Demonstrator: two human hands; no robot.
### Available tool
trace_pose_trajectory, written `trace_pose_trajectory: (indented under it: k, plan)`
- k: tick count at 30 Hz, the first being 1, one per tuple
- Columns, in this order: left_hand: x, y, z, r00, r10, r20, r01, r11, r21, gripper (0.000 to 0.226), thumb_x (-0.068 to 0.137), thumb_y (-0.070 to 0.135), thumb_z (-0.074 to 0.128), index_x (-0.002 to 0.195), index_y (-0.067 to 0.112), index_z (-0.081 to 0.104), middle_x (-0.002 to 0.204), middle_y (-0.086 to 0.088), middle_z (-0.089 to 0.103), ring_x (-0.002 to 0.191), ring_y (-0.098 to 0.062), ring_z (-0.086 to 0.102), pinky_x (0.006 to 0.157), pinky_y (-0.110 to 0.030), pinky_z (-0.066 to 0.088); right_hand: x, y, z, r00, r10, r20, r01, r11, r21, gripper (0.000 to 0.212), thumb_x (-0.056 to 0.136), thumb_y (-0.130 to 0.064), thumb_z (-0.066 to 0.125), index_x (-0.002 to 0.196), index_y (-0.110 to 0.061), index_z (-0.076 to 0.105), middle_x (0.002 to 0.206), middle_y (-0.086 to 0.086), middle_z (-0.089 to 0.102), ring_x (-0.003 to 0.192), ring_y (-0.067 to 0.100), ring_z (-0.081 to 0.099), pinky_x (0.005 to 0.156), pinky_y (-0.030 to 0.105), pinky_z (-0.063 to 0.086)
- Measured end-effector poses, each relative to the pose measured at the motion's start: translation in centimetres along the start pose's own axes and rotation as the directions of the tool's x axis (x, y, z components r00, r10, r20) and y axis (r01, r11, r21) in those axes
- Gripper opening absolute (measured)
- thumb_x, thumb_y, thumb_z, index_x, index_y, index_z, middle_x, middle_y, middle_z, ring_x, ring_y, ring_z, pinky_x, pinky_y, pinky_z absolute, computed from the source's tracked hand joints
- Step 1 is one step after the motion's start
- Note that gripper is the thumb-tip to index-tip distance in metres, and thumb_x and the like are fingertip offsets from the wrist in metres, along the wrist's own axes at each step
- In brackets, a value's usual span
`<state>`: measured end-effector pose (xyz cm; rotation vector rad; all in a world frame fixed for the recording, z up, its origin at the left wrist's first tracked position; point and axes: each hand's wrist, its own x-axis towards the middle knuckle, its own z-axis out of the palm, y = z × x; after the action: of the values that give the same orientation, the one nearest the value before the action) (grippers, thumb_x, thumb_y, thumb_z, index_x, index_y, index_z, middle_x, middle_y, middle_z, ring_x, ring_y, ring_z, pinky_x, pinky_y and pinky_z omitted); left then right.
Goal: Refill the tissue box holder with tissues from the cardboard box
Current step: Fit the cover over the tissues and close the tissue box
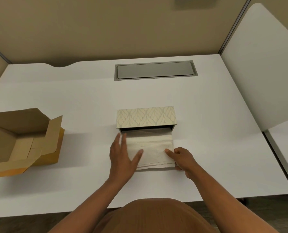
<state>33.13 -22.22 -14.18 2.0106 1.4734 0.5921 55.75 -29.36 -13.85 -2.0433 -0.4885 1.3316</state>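
A tissue box holder (146, 117) with a pale leaf pattern lies on the white desk, its open side facing me. A stack of off-white tissues (153, 148) sits partly inside it, the near part sticking out. My left hand (123, 157) lies flat with fingers spread against the stack's left side, thumb on top. My right hand (182, 157) grips the stack's near right corner, thumb on top. The open brown cardboard box (22, 140) stands at the left, its flaps up and its visible inside bare.
The white desk (224, 132) has a grey cable hatch (156, 70) at the back centre. Beige partition walls rise behind and on the left. A white panel (266, 64) stands at the right. The desk's front edge runs just before my body.
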Motion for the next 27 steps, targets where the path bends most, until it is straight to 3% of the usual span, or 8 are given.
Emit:
trace_pose_trajectory:
  k: [2,4,7,13,15,18,24,27]
  plan:
    - [-0.5,-0.3,-0.3,0.937,-0.349,0.025,0.342,0.898,-0.277,0.085,0.085,0.059,0.063,0.152,0.021,0.027,0.156,-0.006,0.029,0.142,-0.026,0.032,0.115,-0.047,0.034,0.0,-0.1,0.0,1.000,-0.010,0.002,0.010,1.000,0.022,0.041,0.083,-0.047,0.074,0.077,-0.014,0.050,0.076,0.003,0.056,0.066,0.020,0.051,0.056,0.032,0.045]
    - [-0.5,-0.4,-0.6,0.807,-0.561,0.185,0.584,0.709,-0.396,0.079,0.086,0.058,0.063,0.149,0.022,0.032,0.150,-0.006,0.039,0.133,-0.026,0.045,0.108,-0.044,0.042,0.0,-0.1,0.0,1.000,-0.015,0.002,0.015,0.999,0.034,0.042,0.081,-0.048,0.075,0.079,-0.014,0.050,0.079,0.005,0.058,0.071,0.020,0.055,0.060,0.033,0.049]
    - [0.1,-1.3,-1.2,0.691,-0.623,0.366,0.719,0.540,-0.438,0.053,0.089,0.053,0.065,0.128,0.021,0.051,0.128,-0.001,0.061,0.109,-0.020,0.059,0.095,-0.041,0.051,-0.1,-0.4,0.0,1.000,-0.005,0.004,0.004,0.997,0.081,0.040,0.081,-0.046,0.076,0.082,-0.012,0.054,0.085,0.008,0.065,0.078,0.020,0.062,0.062,0.032,0.056]
    - [0.9,-2.0,-2.9,0.507,-0.627,0.592,0.857,0.293,-0.424,0.044,0.088,0.044,0.071,0.118,0.015,0.063,0.115,-0.009,0.070,0.105,-0.028,0.066,0.087,-0.040,0.055,-0.6,-0.7,-0.2,0.999,-0.006,0.035,-0.001,0.984,0.178,0.042,0.084,-0.040,0.076,0.087,0.001,0.065,0.091,0.010,0.070,0.083,0.020,0.067,0.058,0.028,0.058]
    - [0.8,-1.8,-3.1,0.499,-0.617,0.608,0.859,0.262,-0.439,0.037,0.087,0.040,0.073,0.111,0.013,0.066,0.110,-0.010,0.072,0.103,-0.029,0.066,0.090,-0.043,0.055,-0.7,-1.0,-0.4,0.998,-0.011,0.061,0.000,0.982,0.186,0.047,0.086,-0.039,0.074,0.093,0.007,0.066,0.093,0.010,0.072,0.085,0.020,0.068,0.061,0.029,0.059]
    - [0.3,-1.6,-3.0,0.525,-0.612,0.591,0.840,0.262,-0.475,0.034,0.086,0.038,0.075,0.106,0.011,0.069,0.107,-0.010,0.074,0.104,-0.029,0.066,0.100,-0.045,0.052,-1.0,-1.6,-0.7,0.993,-0.036,0.113,0.012,0.978,0.210,0.032,0.089,-0.037,0.071,0.094,-0.006,0.073,0.097,0.008,0.076,0.087,0.019,0.070,0.066,0.031,0.059]
    - [0.6,-0.5,-3.5,0.621,-0.534,0.573,0.766,0.259,-0.589,0.030,0.092,0.034,0.069,0.113,0.013,0.066,0.110,-0.009,0.072,0.100,-0.025,0.064,0.093,-0.043,0.055,-0.9,-3.2,-1.2,0.989,-0.063,0.133,0.030,0.971,0.236,0.029,0.090,-0.038,0.069,0.094,-0.010,0.072,0.091,0.004,0.074,0.082,0.015,0.068,0.064,0.028,0.057]
    - [1.5,0.0,-3.7,0.664,-0.507,0.550,0.724,0.250,-0.643,0.032,0.092,0.031,0.069,0.114,0.007,0.065,0.113,-0.010,0.071,0.102,-0.025,0.065,0.082,-0.038,0.057,-0.6,-3.9,-1.3,0.992,-0.056,0.117,0.026,0.969,0.247,0.036,0.090,-0.040,0.069,0.096,-0.005,0.069,0.091,0.005,0.071,0.082,0.016,0.066,0.062,0.027,0.058]
